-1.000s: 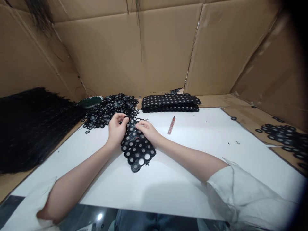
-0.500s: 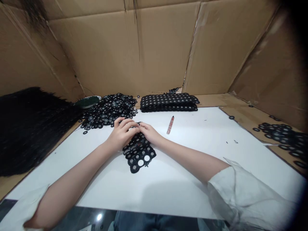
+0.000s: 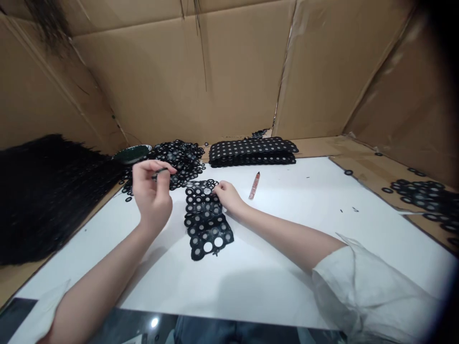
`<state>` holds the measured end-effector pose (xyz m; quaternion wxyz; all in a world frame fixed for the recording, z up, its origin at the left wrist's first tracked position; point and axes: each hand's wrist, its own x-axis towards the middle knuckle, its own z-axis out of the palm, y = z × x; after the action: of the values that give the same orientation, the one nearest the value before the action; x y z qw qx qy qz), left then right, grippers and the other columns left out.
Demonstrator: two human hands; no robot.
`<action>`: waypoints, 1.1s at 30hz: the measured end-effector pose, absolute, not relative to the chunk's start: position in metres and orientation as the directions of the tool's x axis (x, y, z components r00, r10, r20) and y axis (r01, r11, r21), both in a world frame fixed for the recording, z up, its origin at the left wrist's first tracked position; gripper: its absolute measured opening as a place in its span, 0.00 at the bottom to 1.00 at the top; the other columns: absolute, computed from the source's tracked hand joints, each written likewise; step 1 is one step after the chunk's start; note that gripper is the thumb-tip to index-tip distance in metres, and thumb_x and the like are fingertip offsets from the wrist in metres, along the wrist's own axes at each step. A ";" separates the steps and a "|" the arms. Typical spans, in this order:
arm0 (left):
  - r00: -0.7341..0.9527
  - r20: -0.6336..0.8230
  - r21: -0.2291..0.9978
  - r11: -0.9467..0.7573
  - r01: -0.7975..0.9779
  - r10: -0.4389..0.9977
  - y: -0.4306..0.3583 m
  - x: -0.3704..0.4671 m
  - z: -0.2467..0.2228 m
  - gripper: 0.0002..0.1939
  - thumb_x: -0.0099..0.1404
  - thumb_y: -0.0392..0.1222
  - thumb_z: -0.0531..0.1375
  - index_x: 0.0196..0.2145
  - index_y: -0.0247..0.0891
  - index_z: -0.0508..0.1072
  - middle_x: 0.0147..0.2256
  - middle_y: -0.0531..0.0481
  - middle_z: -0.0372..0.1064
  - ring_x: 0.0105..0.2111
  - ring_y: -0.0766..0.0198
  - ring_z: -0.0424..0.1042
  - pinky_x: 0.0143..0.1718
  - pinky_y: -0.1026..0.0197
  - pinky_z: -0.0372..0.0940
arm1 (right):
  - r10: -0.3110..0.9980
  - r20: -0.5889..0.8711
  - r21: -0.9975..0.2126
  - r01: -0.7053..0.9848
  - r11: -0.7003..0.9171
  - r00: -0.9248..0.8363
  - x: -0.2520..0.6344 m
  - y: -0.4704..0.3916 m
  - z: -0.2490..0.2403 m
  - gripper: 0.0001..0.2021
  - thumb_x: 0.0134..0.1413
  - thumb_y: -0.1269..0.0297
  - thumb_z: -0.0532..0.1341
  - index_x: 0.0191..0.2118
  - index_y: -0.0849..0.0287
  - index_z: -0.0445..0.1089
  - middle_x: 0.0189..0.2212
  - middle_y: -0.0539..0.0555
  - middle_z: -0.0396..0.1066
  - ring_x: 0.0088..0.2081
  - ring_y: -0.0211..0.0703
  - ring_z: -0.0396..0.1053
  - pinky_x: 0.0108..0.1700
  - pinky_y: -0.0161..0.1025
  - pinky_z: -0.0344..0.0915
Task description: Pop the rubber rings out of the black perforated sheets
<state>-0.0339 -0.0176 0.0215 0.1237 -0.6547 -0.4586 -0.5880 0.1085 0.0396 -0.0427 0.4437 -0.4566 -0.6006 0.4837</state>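
As the left hand (image 3: 153,195) pinches a ring (image 3: 162,170), the right hand (image 3: 229,197) grips ringed mesh (image 3: 206,216).

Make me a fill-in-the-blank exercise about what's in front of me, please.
The right hand pinches the sheet of linked black rings near its ____ end, away from the body.
The left hand is off the sheet, on its ____ side.
The walls behind the work surface are ____.
The reddish pencil-shaped tool has a tip coloured ____.

Missing words: far; left; cardboard; black.
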 end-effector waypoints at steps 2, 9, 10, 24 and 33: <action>-0.098 0.900 0.282 -0.395 0.875 0.426 -0.007 -0.054 0.024 0.04 0.60 0.41 0.52 0.34 0.41 0.62 0.34 0.48 0.65 0.40 0.57 0.63 0.46 0.49 0.51 | 0.973 0.121 -0.985 0.098 0.142 -0.194 0.110 0.039 -0.044 0.06 0.45 0.66 0.49 0.21 0.59 0.56 0.20 0.47 0.57 0.25 0.37 0.56 0.27 0.35 0.51; -0.083 0.808 0.029 0.101 0.994 0.583 0.033 -0.158 -0.004 0.06 0.57 0.38 0.50 0.31 0.38 0.65 0.32 0.38 0.66 0.44 0.45 0.58 0.43 0.40 0.46 | 0.936 0.250 -0.958 0.078 0.276 -0.249 0.112 0.026 -0.036 0.10 0.51 0.61 0.48 0.23 0.59 0.57 0.24 0.49 0.60 0.30 0.38 0.59 0.33 0.35 0.54; -0.106 0.795 0.016 0.154 0.988 0.597 0.035 -0.167 -0.008 0.07 0.56 0.37 0.49 0.31 0.37 0.65 0.34 0.37 0.65 0.44 0.44 0.57 0.43 0.40 0.47 | 0.931 0.258 -0.956 0.070 0.284 -0.259 0.112 0.025 -0.036 0.11 0.51 0.59 0.48 0.24 0.58 0.57 0.24 0.49 0.60 0.30 0.38 0.59 0.33 0.36 0.54; 0.505 0.679 -0.394 -0.316 0.863 0.532 0.022 -0.102 0.009 0.07 0.60 0.38 0.50 0.33 0.39 0.67 0.35 0.46 0.69 0.40 0.56 0.65 0.46 0.49 0.50 | 0.801 0.416 -0.893 -0.028 0.449 -0.431 0.109 0.021 -0.035 0.10 0.47 0.66 0.54 0.38 0.59 0.64 0.34 0.52 0.65 0.36 0.38 0.62 0.41 0.37 0.58; 0.767 0.495 -0.518 -0.571 0.637 0.408 -0.001 -0.059 0.003 0.12 0.60 0.45 0.52 0.39 0.39 0.67 0.36 0.46 0.70 0.40 0.58 0.67 0.45 0.53 0.53 | 0.852 0.361 -0.932 -0.115 0.344 -0.380 0.108 0.026 -0.036 0.08 0.50 0.62 0.53 0.29 0.61 0.66 0.29 0.51 0.67 0.32 0.38 0.64 0.38 0.37 0.60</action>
<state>-0.0591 -0.0012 0.0027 0.3530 -0.8712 -0.3001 -0.1624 0.1076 0.0261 -0.0363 0.4825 -0.2778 -0.6626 0.5010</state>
